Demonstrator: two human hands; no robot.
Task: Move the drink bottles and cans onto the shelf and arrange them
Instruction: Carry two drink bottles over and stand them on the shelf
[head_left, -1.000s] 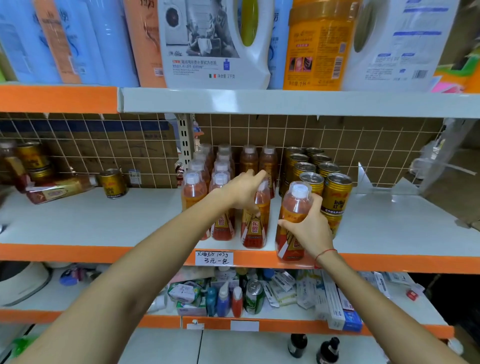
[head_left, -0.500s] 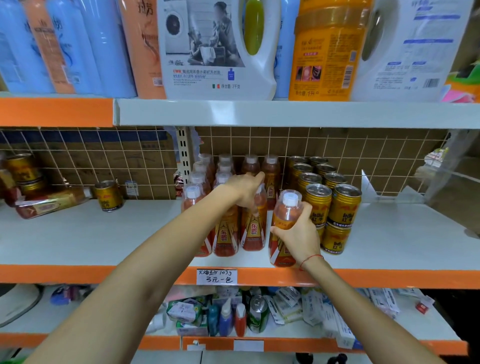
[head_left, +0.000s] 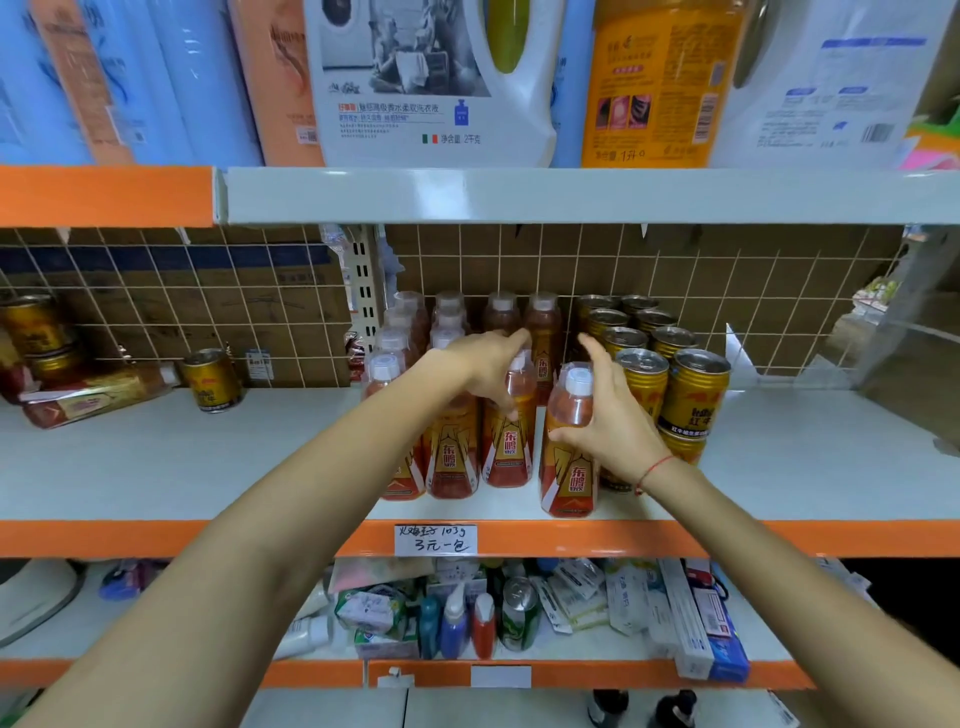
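Observation:
Orange drink bottles with white caps stand in rows on the middle shelf (head_left: 208, 467). My right hand (head_left: 610, 415) grips the frontmost bottle (head_left: 569, 467), which stands upright near the shelf's front edge; the index finger points up. My left hand (head_left: 488, 364) is closed over the top of the bottle (head_left: 509, 441) just left of it and behind. Gold cans (head_left: 693, 397) stand stacked in rows directly right of the bottles, touching my right hand's side.
At the shelf's left a gold can (head_left: 212, 379) stands alone, a bottle (head_left: 88, 395) lies on its side, and two more cans (head_left: 34, 332) are stacked. Detergent jugs (head_left: 436, 78) fill the shelf above. Small goods (head_left: 467, 613) crowd the shelf below. A wire grid backs the shelf.
My right hand has slid the front bottle slightly left, closer to the other bottles, and raised its index finger. My left hand has stayed on its bottle's top.

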